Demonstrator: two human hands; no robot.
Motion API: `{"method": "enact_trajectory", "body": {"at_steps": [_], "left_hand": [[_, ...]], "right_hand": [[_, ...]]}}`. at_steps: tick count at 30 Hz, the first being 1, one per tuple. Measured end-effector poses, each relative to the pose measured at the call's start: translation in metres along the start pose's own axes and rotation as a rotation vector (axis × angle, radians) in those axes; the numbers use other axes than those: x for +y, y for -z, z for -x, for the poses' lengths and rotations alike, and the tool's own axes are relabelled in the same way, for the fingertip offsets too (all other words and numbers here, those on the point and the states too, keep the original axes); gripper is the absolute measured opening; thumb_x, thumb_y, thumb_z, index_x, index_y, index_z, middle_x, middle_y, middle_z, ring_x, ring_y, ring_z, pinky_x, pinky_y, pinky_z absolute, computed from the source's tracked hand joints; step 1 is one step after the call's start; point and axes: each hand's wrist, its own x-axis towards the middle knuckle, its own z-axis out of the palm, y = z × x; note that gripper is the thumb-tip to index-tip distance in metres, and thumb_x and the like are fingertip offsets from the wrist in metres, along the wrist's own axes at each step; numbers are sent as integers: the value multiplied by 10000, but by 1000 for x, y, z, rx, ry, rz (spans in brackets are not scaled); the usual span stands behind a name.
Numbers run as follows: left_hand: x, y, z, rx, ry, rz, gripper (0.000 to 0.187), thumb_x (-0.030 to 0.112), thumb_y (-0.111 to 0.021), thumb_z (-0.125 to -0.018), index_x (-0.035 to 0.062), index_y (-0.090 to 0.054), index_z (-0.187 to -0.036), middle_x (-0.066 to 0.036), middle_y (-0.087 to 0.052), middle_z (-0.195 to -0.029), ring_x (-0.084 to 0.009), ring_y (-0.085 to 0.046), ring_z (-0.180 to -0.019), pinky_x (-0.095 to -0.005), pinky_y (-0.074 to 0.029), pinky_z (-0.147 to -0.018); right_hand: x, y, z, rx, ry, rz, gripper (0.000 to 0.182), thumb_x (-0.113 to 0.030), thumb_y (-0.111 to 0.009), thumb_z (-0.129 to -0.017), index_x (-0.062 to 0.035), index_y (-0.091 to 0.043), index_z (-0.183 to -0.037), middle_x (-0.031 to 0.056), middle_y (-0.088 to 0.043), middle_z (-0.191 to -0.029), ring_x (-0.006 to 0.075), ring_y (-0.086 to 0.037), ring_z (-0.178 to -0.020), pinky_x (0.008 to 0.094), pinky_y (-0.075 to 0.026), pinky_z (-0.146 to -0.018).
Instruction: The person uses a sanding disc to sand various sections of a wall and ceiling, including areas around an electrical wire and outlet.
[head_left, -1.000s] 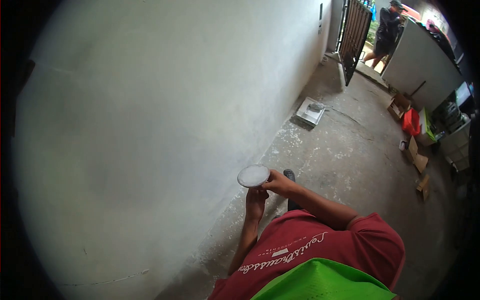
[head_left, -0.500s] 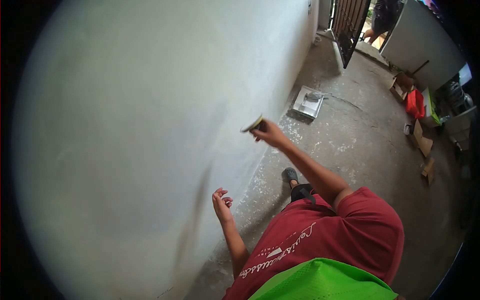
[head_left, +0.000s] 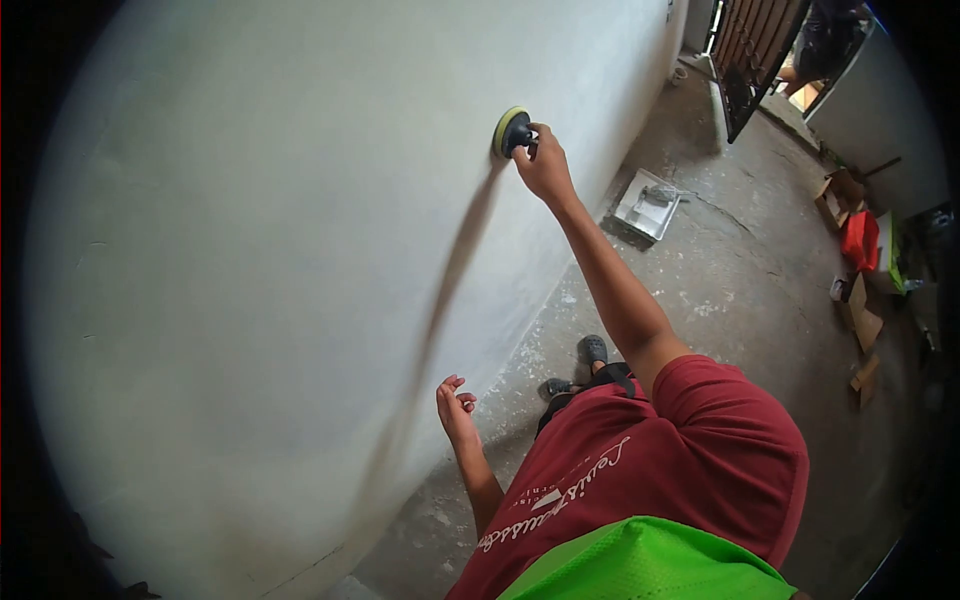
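My right hand [head_left: 545, 165] grips the black knob of a round sanding pad [head_left: 513, 132] with a yellow rim. The pad's face is against the pale wall [head_left: 300, 250], or very close to it, in the upper middle of the view. Lower down, my left hand [head_left: 458, 408] hangs beside the wall with its fingers loosely curled and apart, and nothing is in it.
On the floor near the wall's foot lies a paint tray [head_left: 648, 205] with a roller on it. Cardboard pieces [head_left: 862, 315] and a red bag [head_left: 860, 241] lie at the right. Beyond the barred gate [head_left: 750, 60] a person is partly visible.
My right hand has moved up along the wall with the pad, whose face has turned toward the wall. My left hand has barely moved. The view has shifted slightly, and a second shoe shows.
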Motion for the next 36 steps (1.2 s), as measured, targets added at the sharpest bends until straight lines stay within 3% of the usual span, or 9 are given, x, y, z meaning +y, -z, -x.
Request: {"method": "enact_trajectory", "body": {"at_steps": [4, 7, 14, 18, 22, 24, 27, 32, 36], "left_hand": [[4, -1, -4, 33, -27, 12, 442, 456, -420, -1041, 66, -558, -1195, -55, -588, -1093, -86, -516, -701, -222, -385, -624], [6, -1, -6, 47, -47, 26, 434, 449, -424, -1042, 63, -560, -1187, -57, -589, -1090, -84, -516, -696, -221, -386, -619], [5, -7, -18, 7, -48, 23, 400, 419, -428, -1047, 60, -571, -1148, -53, -596, -1073, -81, -526, -695, -212, -384, -605], [8, -11, -23, -63, -57, 8, 381, 401, -436, -1049, 56, -576, -1128, -44, -607, -1049, -79, -530, -692, -213, -382, -606], [17, -11, -21, -59, -108, -38, 360, 380, -442, -1050, 56, -580, -1123, -45, -614, -1034, -80, -534, -690, -216, -376, -614], [13, -3, -18, -44, -112, -44, 357, 379, -446, -1048, 57, -581, -1121, -45, -614, -1033, -79, -533, -690, -215, -376, -616], [4, 4, -25, -29, -80, -37, 353, 377, -451, -1047, 58, -582, -1119, -44, -614, -1028, -79, -531, -689, -214, -375, -619], [-2, 16, -11, -3, -78, -16, 327, 359, -454, -1047, 66, -576, -1126, -42, -614, -1026, -75, -533, -682, -207, -381, -601], [-3, 20, -7, -2, -71, -28, 357, 384, -470, -1038, 55, -585, -1114, -40, -620, -1001, -79, -527, -691, -221, -375, -623]], "right_hand": [[-3, -2, 6, 24, 6, -1, 409, -163, -661, -856, 51, -494, -1162, 175, -643, -814, 248, -637, -726, 380, -511, -680], [11, 2, 6, -33, -82, -275, 386, -201, -670, -927, 29, -455, -1150, 104, -621, -732, 153, -593, -624, 294, -474, -598], [-7, 2, 33, -124, 67, -173, 377, -284, -709, -910, 0, -505, -1052, 180, -653, -843, 288, -677, -740, 356, -523, -648], [-8, 4, 44, -146, 228, -90, 398, -285, -728, -895, 11, -521, -1062, 174, -664, -851, 274, -682, -771, 371, -524, -657], [3, -1, 26, 49, -121, -229, 334, -258, -702, -922, 11, -538, -1033, 159, -685, -855, 191, -630, -682, 311, -495, -603], [-4, -5, 33, 84, -102, -294, 373, -277, -725, -900, 22, -544, -1032, 189, -678, -852, 245, -657, -706, 348, -514, -630], [-27, 2, 49, -131, 103, -108, 377, -270, -765, -857, 16, -566, -1001, 159, -650, -817, 214, -645, -762, 350, -511, -696], [-1, 0, 26, 41, -51, -182, 366, -258, -770, -860, 22, -568, -983, 150, -654, -804, 208, -617, -692, 313, -497, -629], [-55, -6, 54, -76, 154, -204, 369, -257, -781, -848, 15, -576, -989, 155, -656, -807, 197, -612, -690, 305, -488, -611]]}}
